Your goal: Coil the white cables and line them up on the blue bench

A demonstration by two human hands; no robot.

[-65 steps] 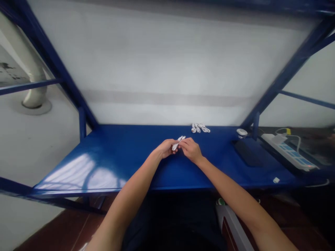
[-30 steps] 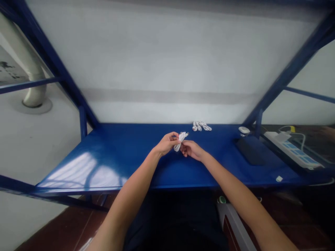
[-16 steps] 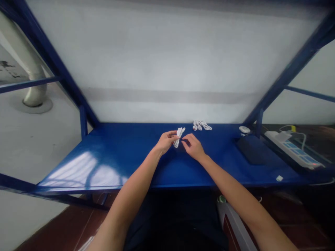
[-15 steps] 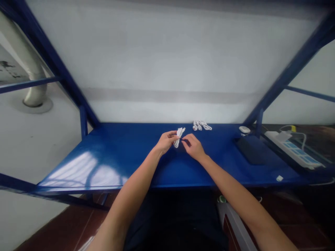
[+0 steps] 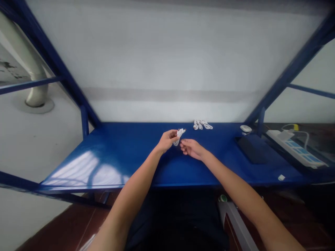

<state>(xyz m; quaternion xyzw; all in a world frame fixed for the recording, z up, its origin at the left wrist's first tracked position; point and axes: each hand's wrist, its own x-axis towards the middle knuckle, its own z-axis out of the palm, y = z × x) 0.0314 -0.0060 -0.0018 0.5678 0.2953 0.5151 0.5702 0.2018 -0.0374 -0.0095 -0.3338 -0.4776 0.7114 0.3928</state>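
From my end, through the head camera, I see the left hand [image 5: 166, 141] partly curled, thumb against fingers, with a folded bundle of white cable [image 5: 179, 136] pinched near its middle and held up over the blue table [image 5: 123, 150]. The right hand [image 5: 193, 149] is just beside it, fingertips drawn close together and the other fingers loosely bent; a small dark mark shows there, but I can't tell whether it has hold of anything. My main worry is the loops: the left grip looks to me like a narrow one, so if that thumb eased off, the folds could spread and the bundle spring loose. A cable end [image 5: 184, 130] sticks out at the top, and a snag on it could drag one loop longer than the rest. A pull from the right side might also twist the bundle out of the pinch and drop it on the table. Toward the back, the coiled cables [image 5: 202, 124] lie close together, so a careless sweep could tangle or scatter them. Over to the right, the dark flat slab [image 5: 250, 150] and the power strip [image 5: 298, 149] are well apart from both hands; I'd reckon only a wide swing of the right forearm [image 5: 235, 184] would put the slab at risk.
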